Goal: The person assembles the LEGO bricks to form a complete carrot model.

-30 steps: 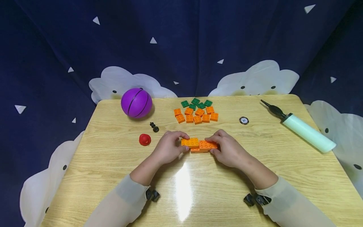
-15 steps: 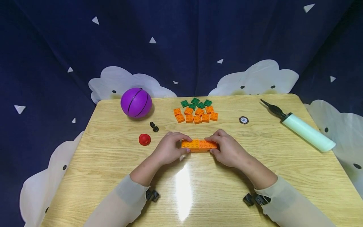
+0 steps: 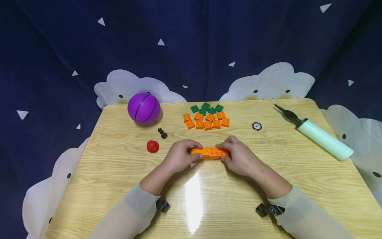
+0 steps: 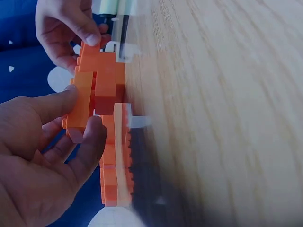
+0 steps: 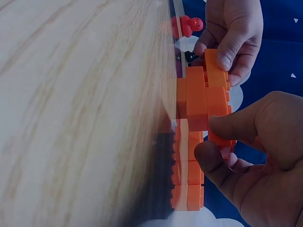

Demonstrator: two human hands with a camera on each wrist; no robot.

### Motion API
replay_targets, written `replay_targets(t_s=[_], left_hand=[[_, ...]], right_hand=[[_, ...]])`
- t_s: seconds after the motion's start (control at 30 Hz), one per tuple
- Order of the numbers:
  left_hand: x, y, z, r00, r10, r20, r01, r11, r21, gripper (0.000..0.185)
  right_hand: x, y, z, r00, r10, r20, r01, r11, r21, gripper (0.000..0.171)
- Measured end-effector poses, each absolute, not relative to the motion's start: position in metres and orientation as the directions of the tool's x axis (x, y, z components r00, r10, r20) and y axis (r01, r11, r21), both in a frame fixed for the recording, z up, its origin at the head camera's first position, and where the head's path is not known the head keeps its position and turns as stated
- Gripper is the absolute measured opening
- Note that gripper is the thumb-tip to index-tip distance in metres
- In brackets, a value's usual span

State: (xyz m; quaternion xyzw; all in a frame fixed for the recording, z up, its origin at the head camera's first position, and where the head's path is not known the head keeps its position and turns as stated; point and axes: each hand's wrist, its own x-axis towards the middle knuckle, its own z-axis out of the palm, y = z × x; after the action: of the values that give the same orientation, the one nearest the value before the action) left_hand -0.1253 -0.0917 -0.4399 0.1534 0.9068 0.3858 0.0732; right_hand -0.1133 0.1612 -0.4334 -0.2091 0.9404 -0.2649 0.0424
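Note:
An orange brick assembly [image 3: 210, 153], two layers of studded bricks, lies on the wooden table [image 3: 119, 186] between my hands. My left hand [image 3: 179, 156] pinches its left end with thumb and fingers. My right hand [image 3: 237, 157] pinches its right end the same way. In the left wrist view the orange assembly [image 4: 97, 92] sits between my left fingers [image 4: 87, 142] and the other hand. In the right wrist view the stacked orange bricks [image 5: 203, 99] are pinched by my right thumb [image 5: 236, 123].
A group of loose orange bricks [image 3: 207, 121] and green bricks [image 3: 207, 108] lies behind the hands. A purple ball [image 3: 144, 108], a small black piece [image 3: 162, 133] and a red cap [image 3: 152, 146] are at left. A round disc [image 3: 256, 126] and an air pump [image 3: 317, 135] lie at right.
The left-hand upper brick, raised above the others a second ago, now sits level with its neighbour. Both hands stay at the ends of the assembly.

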Motion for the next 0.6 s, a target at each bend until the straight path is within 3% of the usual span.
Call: replay_targets(t_s=[0.6], left_hand=[[-0.1298,-0.0933,-0.4439,-0.938,0.334,-0.093,0.123,0.571,0.812,0.022]], right_hand=[[-0.1156,0.1626,-0.434,-0.9,-0.436,0.022,-0.383,0.764,-0.52,0.042]])
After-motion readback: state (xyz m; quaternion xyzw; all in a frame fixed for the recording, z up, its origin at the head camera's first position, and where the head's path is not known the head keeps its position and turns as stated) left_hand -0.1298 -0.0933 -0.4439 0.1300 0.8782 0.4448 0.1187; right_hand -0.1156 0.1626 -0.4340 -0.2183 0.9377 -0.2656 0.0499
